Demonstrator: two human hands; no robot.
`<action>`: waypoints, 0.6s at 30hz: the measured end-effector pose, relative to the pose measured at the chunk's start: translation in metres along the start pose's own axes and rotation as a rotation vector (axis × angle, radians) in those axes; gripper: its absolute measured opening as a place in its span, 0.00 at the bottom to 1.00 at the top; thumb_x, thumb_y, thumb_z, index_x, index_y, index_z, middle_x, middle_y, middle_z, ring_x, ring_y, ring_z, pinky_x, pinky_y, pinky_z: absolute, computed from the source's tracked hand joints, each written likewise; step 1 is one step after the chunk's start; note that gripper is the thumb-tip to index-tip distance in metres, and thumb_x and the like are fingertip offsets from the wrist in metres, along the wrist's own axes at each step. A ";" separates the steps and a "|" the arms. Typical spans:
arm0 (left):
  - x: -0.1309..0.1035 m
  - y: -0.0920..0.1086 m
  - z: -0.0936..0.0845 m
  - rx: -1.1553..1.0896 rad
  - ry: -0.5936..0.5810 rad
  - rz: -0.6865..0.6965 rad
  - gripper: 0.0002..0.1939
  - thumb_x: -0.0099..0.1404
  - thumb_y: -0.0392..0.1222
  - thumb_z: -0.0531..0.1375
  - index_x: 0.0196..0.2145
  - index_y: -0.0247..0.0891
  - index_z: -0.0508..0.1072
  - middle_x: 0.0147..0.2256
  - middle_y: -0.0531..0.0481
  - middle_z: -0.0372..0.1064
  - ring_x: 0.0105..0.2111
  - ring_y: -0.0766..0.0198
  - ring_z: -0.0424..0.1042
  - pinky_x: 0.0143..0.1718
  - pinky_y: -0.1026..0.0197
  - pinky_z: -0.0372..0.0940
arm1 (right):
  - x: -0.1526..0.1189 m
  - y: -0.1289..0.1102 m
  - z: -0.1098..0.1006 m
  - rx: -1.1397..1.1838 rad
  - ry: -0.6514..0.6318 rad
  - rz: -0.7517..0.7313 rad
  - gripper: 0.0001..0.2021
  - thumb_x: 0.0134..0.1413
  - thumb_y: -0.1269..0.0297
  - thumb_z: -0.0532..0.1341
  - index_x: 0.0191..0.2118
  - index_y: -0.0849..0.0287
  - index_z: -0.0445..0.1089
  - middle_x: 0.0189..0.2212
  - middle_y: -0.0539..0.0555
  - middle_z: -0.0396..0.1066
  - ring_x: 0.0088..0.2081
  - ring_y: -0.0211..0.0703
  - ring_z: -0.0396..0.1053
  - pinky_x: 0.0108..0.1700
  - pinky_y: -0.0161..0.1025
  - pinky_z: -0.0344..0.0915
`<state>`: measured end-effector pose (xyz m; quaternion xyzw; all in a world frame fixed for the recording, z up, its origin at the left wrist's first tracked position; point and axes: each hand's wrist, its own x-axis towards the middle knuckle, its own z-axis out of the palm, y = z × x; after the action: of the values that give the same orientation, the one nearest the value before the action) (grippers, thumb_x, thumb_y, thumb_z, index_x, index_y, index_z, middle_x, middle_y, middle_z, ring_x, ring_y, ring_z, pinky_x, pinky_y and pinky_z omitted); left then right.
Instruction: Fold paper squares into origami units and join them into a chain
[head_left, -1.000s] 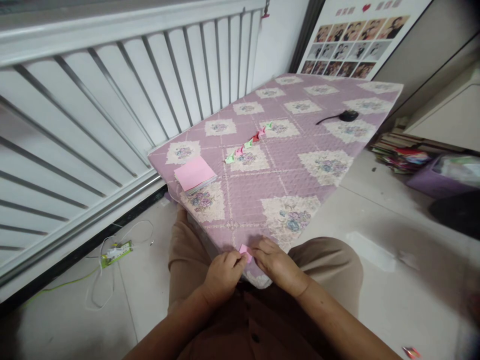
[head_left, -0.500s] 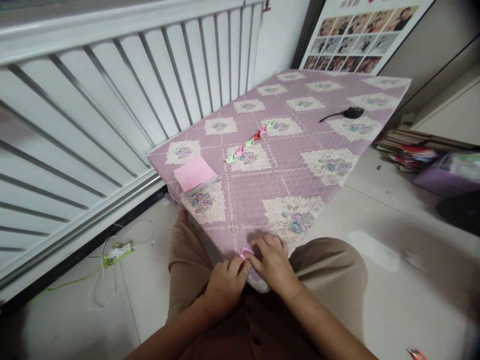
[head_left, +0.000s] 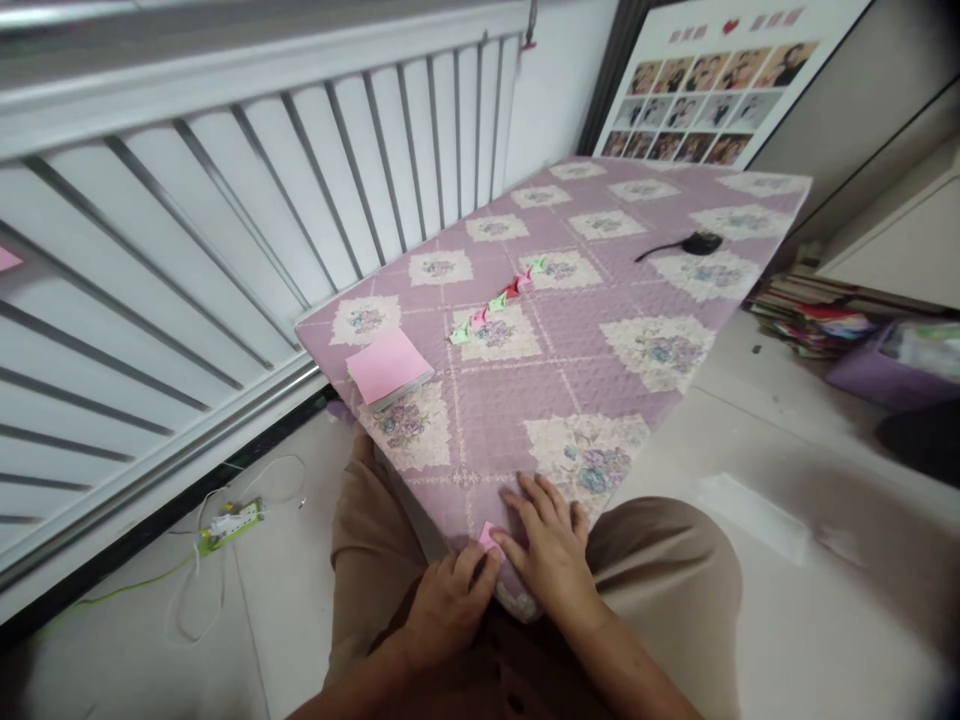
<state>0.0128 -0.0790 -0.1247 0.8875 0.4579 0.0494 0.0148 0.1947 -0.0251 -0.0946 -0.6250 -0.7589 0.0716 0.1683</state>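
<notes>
A small piece of folded pink paper [head_left: 489, 535] lies at the near corner of the cloth-covered table. My left hand [head_left: 456, 592] grips its lower left edge, the fingers curled and the thumb against it. From the other side, the thumb of my right hand [head_left: 553, 548] presses on the paper, while its other fingers are spread on the cloth. Part of the paper is hidden under my fingertips. Farther up the table, a slanting row of small folded paper pieces [head_left: 499, 301] in green, pink and red stands near a stack of pink-topped square paper [head_left: 390, 366].
A floral purple tablecloth [head_left: 495, 440] covers the table, which narrows towards me. A black object with a short cord [head_left: 701, 243] lies at the far right. A white radiator [head_left: 315, 190] runs along the left, with a power strip [head_left: 231, 525] on the floor below.
The fingers of my right hand have stretched out and spread over the cloth, its thumb staying on the paper. The whole view has tilted slightly upward.
</notes>
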 end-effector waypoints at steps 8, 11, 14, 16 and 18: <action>0.036 -0.008 -0.040 -0.456 -0.042 -0.307 0.15 0.66 0.35 0.51 0.50 0.43 0.66 0.44 0.49 0.69 0.43 0.62 0.69 0.45 0.61 0.66 | 0.000 0.009 0.004 0.011 0.041 -0.115 0.12 0.54 0.57 0.59 0.45 0.46 0.70 0.55 0.53 0.67 0.57 0.58 0.60 0.53 0.62 0.48; 0.055 -0.009 -0.052 -0.404 -0.128 -0.408 0.09 0.66 0.40 0.53 0.43 0.42 0.70 0.42 0.49 0.68 0.40 0.60 0.70 0.41 0.59 0.67 | -0.001 0.013 0.007 -0.020 0.075 -0.151 0.12 0.54 0.58 0.59 0.45 0.46 0.71 0.55 0.54 0.67 0.56 0.57 0.61 0.53 0.61 0.49; 0.064 -0.008 -0.055 -0.337 -0.174 -0.432 0.10 0.63 0.41 0.55 0.43 0.41 0.69 0.44 0.47 0.67 0.40 0.58 0.70 0.40 0.57 0.67 | -0.002 0.021 0.011 -0.067 0.134 -0.247 0.13 0.53 0.59 0.59 0.46 0.45 0.70 0.54 0.54 0.67 0.55 0.57 0.63 0.51 0.60 0.52; 0.065 -0.006 -0.053 -0.338 -0.169 -0.429 0.12 0.61 0.40 0.57 0.44 0.40 0.69 0.45 0.46 0.66 0.41 0.57 0.69 0.41 0.57 0.67 | -0.002 0.027 0.013 -0.097 0.181 -0.307 0.15 0.52 0.59 0.60 0.47 0.45 0.70 0.54 0.54 0.68 0.54 0.57 0.64 0.51 0.57 0.55; 0.065 -0.006 -0.048 -0.359 -0.150 -0.422 0.13 0.59 0.39 0.58 0.43 0.39 0.68 0.46 0.45 0.66 0.43 0.57 0.68 0.44 0.57 0.66 | -0.002 0.032 0.014 -0.109 0.208 -0.369 0.16 0.52 0.58 0.60 0.48 0.44 0.69 0.53 0.54 0.69 0.52 0.56 0.66 0.49 0.54 0.57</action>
<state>0.0408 -0.0238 -0.0722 0.7568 0.6142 0.0597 0.2155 0.2196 -0.0192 -0.1186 -0.4879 -0.8417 -0.0662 0.2219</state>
